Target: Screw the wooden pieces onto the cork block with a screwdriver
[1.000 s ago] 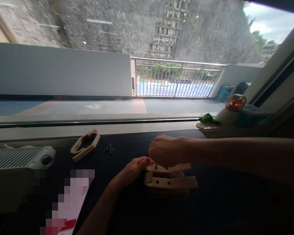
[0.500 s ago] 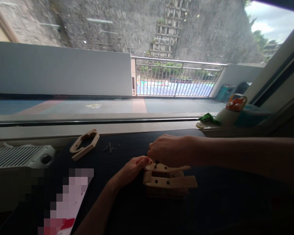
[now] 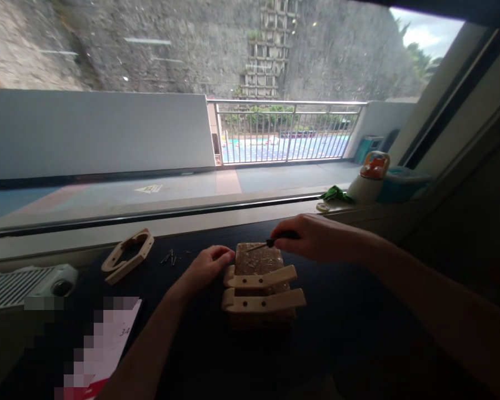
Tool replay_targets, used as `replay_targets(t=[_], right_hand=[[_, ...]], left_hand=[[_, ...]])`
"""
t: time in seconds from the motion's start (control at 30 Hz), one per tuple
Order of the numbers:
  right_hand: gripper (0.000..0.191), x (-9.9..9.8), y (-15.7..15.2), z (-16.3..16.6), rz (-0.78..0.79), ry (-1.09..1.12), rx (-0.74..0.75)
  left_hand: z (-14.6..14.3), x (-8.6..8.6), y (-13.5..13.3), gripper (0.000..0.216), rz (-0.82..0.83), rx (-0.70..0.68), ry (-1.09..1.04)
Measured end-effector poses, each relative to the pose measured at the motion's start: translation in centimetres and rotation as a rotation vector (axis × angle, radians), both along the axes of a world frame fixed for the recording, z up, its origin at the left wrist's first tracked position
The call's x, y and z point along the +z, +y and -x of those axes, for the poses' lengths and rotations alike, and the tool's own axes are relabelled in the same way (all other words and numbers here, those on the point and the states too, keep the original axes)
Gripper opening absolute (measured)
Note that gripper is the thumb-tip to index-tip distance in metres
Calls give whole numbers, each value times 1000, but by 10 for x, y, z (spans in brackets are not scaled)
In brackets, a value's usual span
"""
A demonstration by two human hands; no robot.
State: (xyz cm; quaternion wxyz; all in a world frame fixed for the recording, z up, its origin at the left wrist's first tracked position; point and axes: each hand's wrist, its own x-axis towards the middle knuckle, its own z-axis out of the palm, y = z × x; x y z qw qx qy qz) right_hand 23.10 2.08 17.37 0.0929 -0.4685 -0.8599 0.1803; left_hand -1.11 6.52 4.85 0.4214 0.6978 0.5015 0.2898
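Observation:
My right hand is closed round the dark handle of a screwdriver, its thin shaft pointing left, nearly level, over a brownish block that looks wrapped in clear plastic. Two pale wooden pieces with dark holes lie across this block: a farther wooden piece and a nearer wooden piece. At the block's left edge is my left hand, thumb and fingers drawn together beside the farther piece's rounded end. Whatever it may pinch is too small to make out.
On the dark table, several screws lie left of my left hand, near a looped wooden frame. A partly blurred sheet is at the lower left. A white bottle and green cloth stand by the window.
My right hand has lifted off the farther wooden piece and turned the screwdriver from upright to nearly level. More of the block shows. The whole view has shifted slightly.

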Motion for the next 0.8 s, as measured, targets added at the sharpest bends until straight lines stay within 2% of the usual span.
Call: replay_targets(t=[0.07, 0.1, 0.2, 0.3, 0.4, 0.47, 0.53, 0.6, 0.67, 0.73, 0.8], right_hand=[[32, -20, -21, -26, 163, 277, -150], [34, -33, -33, -36, 269, 409, -214], [34, -74, -71, -50, 484, 738, -331], [33, -102, -98, -45, 557, 899, -387], [31, -116, -105, -33, 567, 964, -435], [26, -121, -100, -26, 554, 1011, -484], [27, -125, -88, -22, 466, 1055, -520], [29, -128, -72, -19, 354, 1077, -502], [29, -130, -52, -18, 245, 1066, -467], [31, -127, -31, -14, 211, 1084, -432], [32, -121, -15, -8, 180, 1099, -387]], left_hand=[[-14, 7, 20, 57, -87, 6, 77], [-23, 11, 29, 59, -114, -33, 125], [-51, 18, 51, 72, 10, -204, 252], [-66, 16, 63, 67, 101, -301, 325], [-59, 6, 71, 56, 252, -310, 360], [-46, -2, 72, 56, 315, -230, 367], [-29, -9, 67, 54, 394, -166, 355], [-14, -10, 54, 50, 523, -111, 248], [-4, -6, 34, 51, 563, -51, 115], [0, -1, 13, 51, 406, 115, -48], [-1, 2, -4, 49, 173, 296, -234]])
